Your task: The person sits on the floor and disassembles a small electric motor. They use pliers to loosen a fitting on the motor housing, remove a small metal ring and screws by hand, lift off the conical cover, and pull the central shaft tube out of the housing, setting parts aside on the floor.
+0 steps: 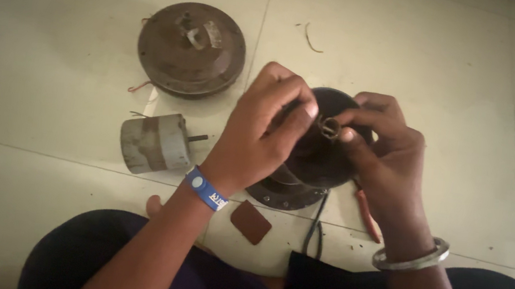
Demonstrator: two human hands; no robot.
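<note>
Small grey motor point(155, 143) lies on the floor tiles point(48, 70), shaft pointing right; round dusty cover point(191, 48) behind it. Left hand point(259, 131) and right hand point(380, 147) both pinch the hollow shaft end point(329, 127) of the dark motor housing point(307, 171) (propped in front of the knees). Shaft's long axis points up toward camera. Risk: fingers slip, housing tips onto the tiles

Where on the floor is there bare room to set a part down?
Bare tile lies left of the round cover and small motor, and right of the right hand. It is crowded under both hands, around the dark housing, brown pad and cables.
</note>
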